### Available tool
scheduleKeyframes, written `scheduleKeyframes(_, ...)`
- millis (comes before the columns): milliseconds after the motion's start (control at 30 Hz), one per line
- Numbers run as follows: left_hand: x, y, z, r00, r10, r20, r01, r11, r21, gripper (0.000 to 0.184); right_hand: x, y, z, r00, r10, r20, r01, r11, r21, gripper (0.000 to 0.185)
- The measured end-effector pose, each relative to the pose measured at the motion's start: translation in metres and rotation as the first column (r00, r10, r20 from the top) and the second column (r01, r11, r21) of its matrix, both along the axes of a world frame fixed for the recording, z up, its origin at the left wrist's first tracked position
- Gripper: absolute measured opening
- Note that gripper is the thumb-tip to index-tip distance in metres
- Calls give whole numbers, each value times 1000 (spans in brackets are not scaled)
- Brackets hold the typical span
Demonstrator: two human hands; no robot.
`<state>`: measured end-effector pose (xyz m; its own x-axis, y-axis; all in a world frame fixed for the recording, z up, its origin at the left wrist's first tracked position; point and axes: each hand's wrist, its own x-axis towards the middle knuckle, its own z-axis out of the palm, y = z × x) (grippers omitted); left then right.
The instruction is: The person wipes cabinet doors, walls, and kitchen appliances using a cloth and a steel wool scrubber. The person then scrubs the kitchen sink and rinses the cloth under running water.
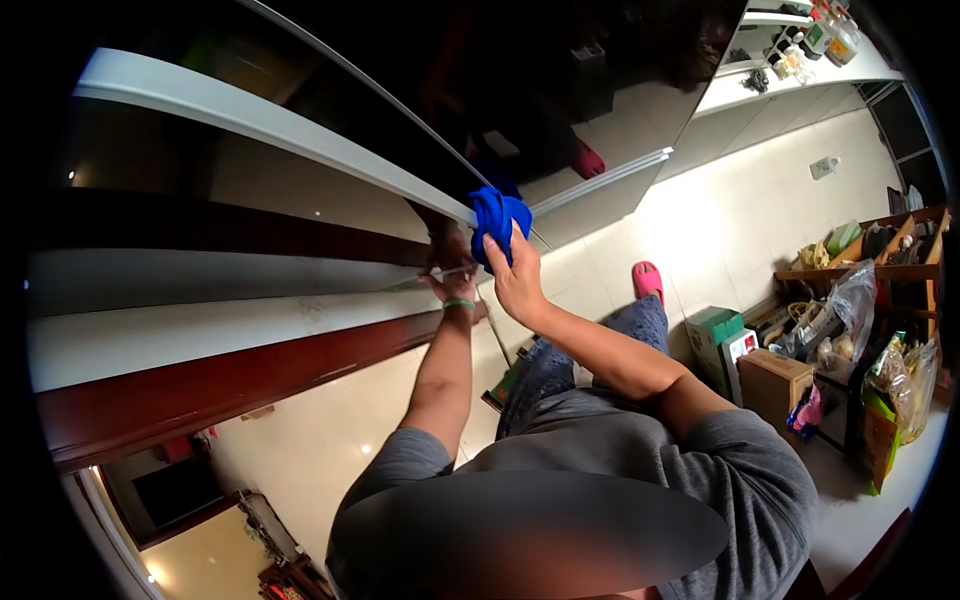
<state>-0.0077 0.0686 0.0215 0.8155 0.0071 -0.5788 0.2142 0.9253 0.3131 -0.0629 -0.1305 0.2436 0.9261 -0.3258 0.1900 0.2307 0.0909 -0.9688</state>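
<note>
My right hand point(517, 277) grips a bunched blue cloth point(497, 222). The cloth is against the end of a pale frame strip point(270, 118) that borders dark glossy door panels. Below and left of it, my left hand point(452, 287), with a green band at the wrist, rests against the glossy panel with its fingers apart. A reflection of the hand shows in the panel just above it. Part of the left fingers is hard to make out against the dark surface.
A dark glossy cabinet front point(580, 90) rises ahead. To the right are a cardboard box point(775, 378), a green box point(712, 325), a wooden shelf point(850, 272) and plastic bags. Bottles point(842, 42) stand on a white counter. A pink slipper point(648, 279) is on my foot on the tiled floor.
</note>
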Motion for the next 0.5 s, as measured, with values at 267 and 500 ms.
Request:
scheduleKeyframes(267, 0, -10, -4, 995, 75, 70, -72, 996, -46, 86, 35, -18, 137, 781, 104, 615, 89, 958, -274, 24)
scheduleKeyframes(500, 10, -11, -19, 937, 191, -294, -169, 981, 99, 85, 75, -24, 312, 367, 94, 926, 333, 916, -225, 22)
